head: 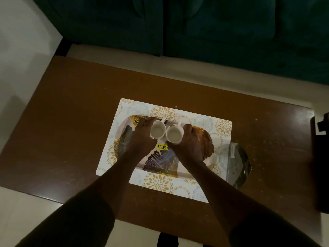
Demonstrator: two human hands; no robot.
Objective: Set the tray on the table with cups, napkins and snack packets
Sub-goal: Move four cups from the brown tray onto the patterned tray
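A white tray (161, 165) with gold and purple leaf patterns and a yellow price sticker lies on a patterned placemat (124, 106) on the brown table (74, 107). Two white cups stand side by side over the tray's far half. My left hand (140, 138) wraps the left cup (157, 131) from its left side. My right hand (189, 142) wraps the right cup (174, 134) from its right side. Both cup handles point away from me. I cannot tell whether the cups touch the tray.
A clear plastic packet (238, 164) lies at the placemat's right edge. A dark object (320, 157) sits at the table's right end. A dark green sofa (195, 29) runs along the far side. Pale floor surrounds the table.
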